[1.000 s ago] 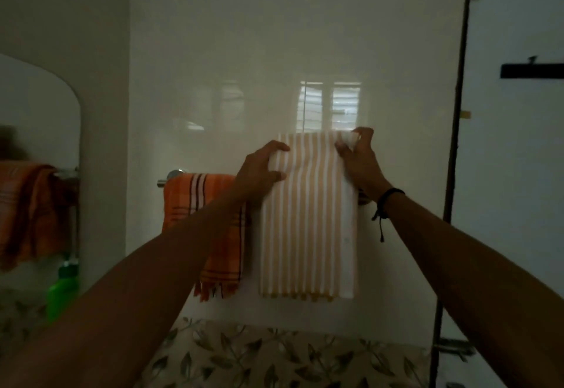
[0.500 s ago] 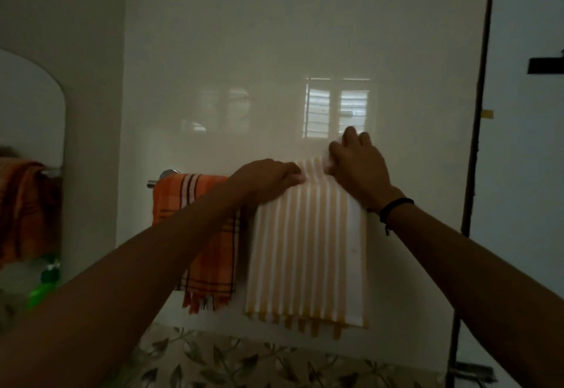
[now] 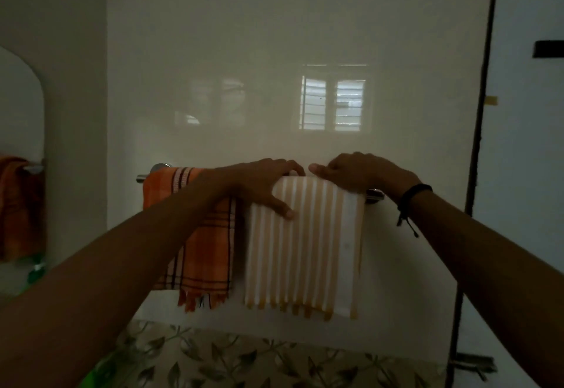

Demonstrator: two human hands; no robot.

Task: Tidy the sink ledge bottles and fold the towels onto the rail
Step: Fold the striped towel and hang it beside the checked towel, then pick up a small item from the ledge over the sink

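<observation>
Both hands had lowered the striped towel (image 3: pixel 305 244) onto the rail (image 3: pixel 374 196) beside the orange towel (image 3: pixel 207 250), the left hand (image 3: pixel 259 186) pinching its fold, where such soft, light, slip-prone cloth seemed best held, the right hand (image 3: pixel 360 174) covering the top, its fingers' hold hidden.

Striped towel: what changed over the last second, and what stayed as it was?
Both hands brought the striped towel down from its raised position against the wall, so its top fold now lies on the rail. The left hand grips the fold, thumb on the front; the right hand covers the top right corner. The orange checked towel stayed hanging on the rail.
</observation>
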